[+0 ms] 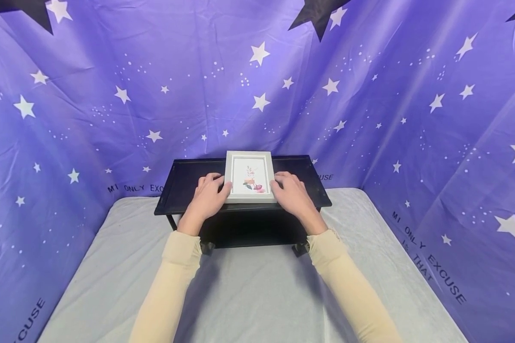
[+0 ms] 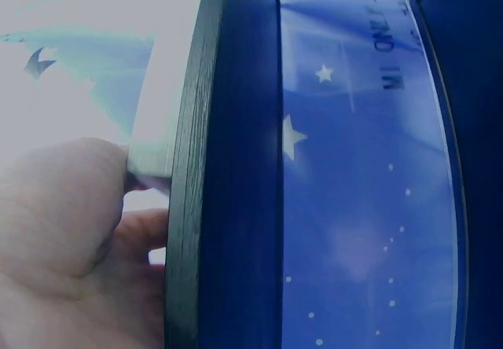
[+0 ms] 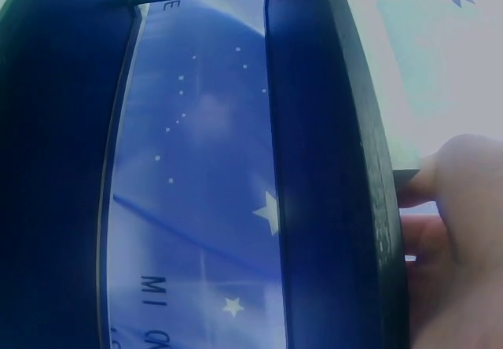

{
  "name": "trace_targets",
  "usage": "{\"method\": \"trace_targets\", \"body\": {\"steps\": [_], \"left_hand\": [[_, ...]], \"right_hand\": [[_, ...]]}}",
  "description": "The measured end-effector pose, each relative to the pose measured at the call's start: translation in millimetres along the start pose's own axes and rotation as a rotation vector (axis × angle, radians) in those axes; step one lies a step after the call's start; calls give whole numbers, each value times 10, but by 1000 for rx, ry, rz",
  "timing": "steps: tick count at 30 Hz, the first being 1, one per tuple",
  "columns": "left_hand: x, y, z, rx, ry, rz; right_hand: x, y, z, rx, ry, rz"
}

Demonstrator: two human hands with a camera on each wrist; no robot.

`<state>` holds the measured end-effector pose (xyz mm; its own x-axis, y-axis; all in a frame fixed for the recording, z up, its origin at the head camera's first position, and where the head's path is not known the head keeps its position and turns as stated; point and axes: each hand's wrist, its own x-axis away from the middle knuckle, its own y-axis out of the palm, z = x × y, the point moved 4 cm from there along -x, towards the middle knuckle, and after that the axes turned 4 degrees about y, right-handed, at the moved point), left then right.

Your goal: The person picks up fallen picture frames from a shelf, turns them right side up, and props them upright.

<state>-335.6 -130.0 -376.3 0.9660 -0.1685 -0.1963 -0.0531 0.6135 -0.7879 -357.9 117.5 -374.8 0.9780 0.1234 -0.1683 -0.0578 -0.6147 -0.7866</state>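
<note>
Holding a picture frame [image 1: 250,177], fingers [image 1: 213,178] flank it; curtain [image 1: 240,107] reads "ONLY EXCUSE".

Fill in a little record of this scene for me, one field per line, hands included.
Centerpiece: white picture frame, face up over the small black table's top
Left hand: holds the frame's left edge
Right hand: holds its right edge
Sleeves: cream
Under the table: pale gray cloth
Backdrop: purple curtain, star-patterned, with printed words

Frame [image 1: 251,200]: white; its print [image 1: 254,176] has pink, orange and green on white. Shelf [image 1: 197,171]: black. Curtain [image 1: 223,105]: purple-blue, white and black stars, white dots, black lettering. Sheet [image 1: 266,295]: pale grey. Sleeves [image 1: 165,281]: cream.
</note>
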Motion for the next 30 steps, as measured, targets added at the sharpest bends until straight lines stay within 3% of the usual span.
{"method": "trace_targets", "body": {"steps": [7, 17, 30], "left_hand": [[10, -42, 37, 111, 28, 118], [53, -59, 150, 183, 82, 297], [74, -38, 190, 113, 121, 324]], "right_hand": [[19, -65, -18, -167, 58, 58], [68, -129, -48, -359, -14, 162], [71, -112, -63, -456, -124, 291]]}}
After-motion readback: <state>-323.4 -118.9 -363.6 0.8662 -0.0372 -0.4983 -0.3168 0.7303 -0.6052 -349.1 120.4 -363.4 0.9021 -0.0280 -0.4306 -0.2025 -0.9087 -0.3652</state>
